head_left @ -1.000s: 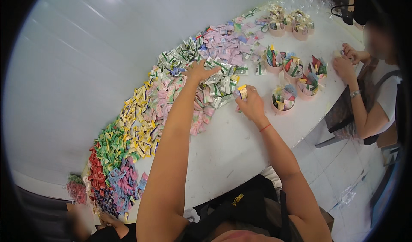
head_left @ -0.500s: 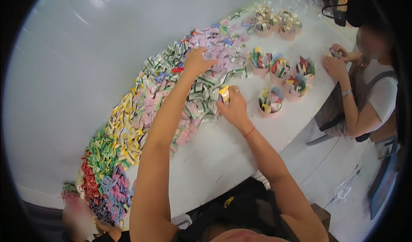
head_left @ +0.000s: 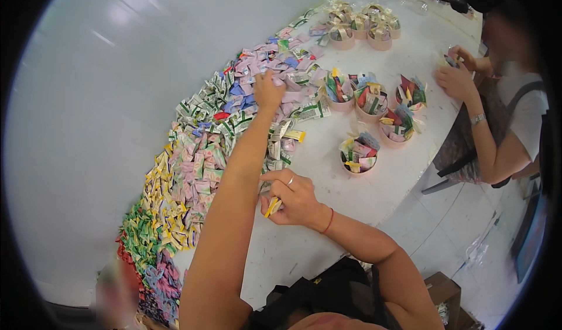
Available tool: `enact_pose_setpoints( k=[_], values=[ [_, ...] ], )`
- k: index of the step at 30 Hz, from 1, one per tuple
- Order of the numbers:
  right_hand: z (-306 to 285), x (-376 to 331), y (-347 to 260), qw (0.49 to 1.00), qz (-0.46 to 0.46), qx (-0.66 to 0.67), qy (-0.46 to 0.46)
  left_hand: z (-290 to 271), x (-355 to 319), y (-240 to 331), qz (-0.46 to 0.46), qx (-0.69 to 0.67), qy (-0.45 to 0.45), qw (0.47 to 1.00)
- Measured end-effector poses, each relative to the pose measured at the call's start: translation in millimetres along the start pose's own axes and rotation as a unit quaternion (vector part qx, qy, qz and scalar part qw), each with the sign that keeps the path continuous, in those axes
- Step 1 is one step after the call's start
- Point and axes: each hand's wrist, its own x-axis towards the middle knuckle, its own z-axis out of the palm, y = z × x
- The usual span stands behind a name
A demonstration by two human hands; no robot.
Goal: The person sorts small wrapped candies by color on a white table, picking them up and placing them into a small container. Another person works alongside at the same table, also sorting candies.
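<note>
My left hand (head_left: 270,91) reaches far into the pile, its fingers curled down around a small lilac packet (head_left: 277,80) among others of the same kind. Closer to me, my right hand (head_left: 297,202) is closed on a small yellow-and-white wrapped packet (head_left: 273,207), just above the white table. A ring and a red cord are on that hand and wrist. Beneath and beside my left forearm lie pink packets (head_left: 202,160) and green-and-white packets (head_left: 202,108). Another packet with a yellow end (head_left: 294,135) rests at the pile's right edge.
Several round pink tubs (head_left: 358,167) filled with mixed packets stand right of the pile. More tubs with ribbons (head_left: 342,40) are grouped at the far end. A co-worker (head_left: 497,119) sits at the right, handling something small. Another person is at lower left, near green packets (head_left: 140,227).
My right hand has drawn back toward me with the yellow-and-white packet. The fingers of my left hand, spread before, have gone down into the lilac packets. The view has shifted slightly.
</note>
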Motion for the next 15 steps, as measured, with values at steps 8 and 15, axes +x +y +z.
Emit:
enact_pose_setpoints(
  k=[8,15],
  values=[
    [-5.7,5.8,3.9,0.997,-0.053,0.035,0.04,-67.2,-33.3,90.0,0.063,-0.228,0.028,0.971],
    [-3.3,-0.3,4.9,0.994,-0.027,0.079,0.074,-48.0,-117.1,74.8,0.149,0.046,0.055,0.986]
  ],
)
